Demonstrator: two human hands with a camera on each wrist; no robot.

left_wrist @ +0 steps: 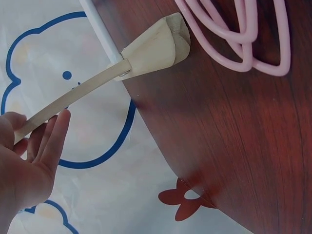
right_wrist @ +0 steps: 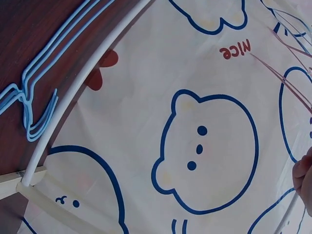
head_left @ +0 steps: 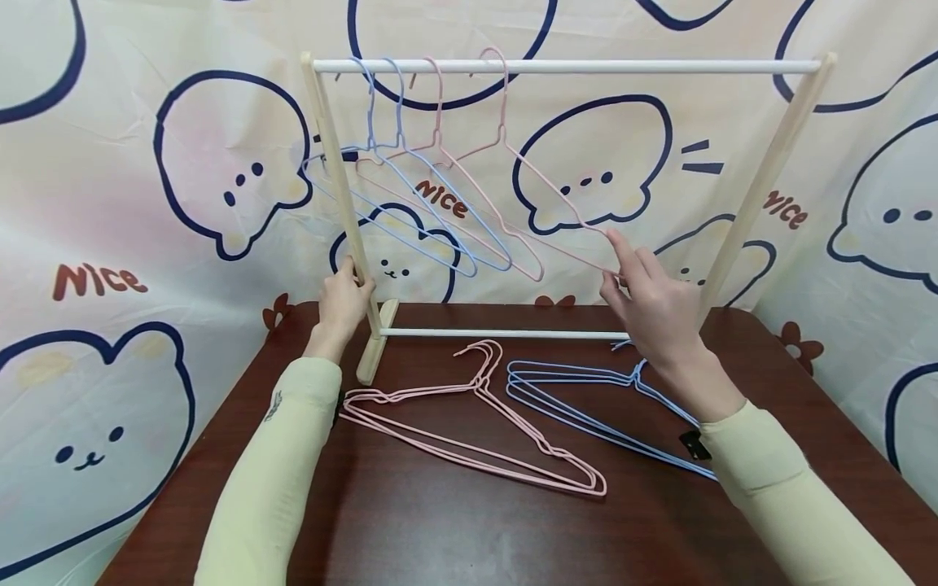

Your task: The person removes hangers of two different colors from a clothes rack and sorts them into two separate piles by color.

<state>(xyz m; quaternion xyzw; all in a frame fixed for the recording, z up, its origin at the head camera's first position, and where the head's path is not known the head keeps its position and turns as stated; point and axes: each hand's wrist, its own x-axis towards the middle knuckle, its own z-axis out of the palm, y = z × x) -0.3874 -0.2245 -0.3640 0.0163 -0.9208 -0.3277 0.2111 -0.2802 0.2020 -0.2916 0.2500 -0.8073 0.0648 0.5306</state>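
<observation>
My left hand (head_left: pixel 343 301) holds the left wooden upright (head_left: pixel 333 155) of a hanging rack; in the left wrist view its fingers (left_wrist: pixel 53 146) lie against that post. On the white top bar (head_left: pixel 623 67) hang two blue hangers (head_left: pixel 400 106) and two pink ones. With thumb and forefinger, my right hand (head_left: pixel 655 305) pinches the lower right corner of the rightmost pink hanger (head_left: pixel 542 181). That hanger's hook is over the bar. The other pink hanger (head_left: pixel 438 106) hangs to its left. Only part of the right hand (right_wrist: pixel 304 180) shows in the right wrist view.
Below the rack, several pink hangers (head_left: pixel 479 381) lie stacked on the dark brown table (head_left: pixel 410 529). Several blue hangers (head_left: pixel 637 374) lie to their right, partly under my right forearm. A white lower bar (head_left: pixel 498 334) joins the rack's feet. A printed cloth (head_left: pixel 220 342) hangs behind.
</observation>
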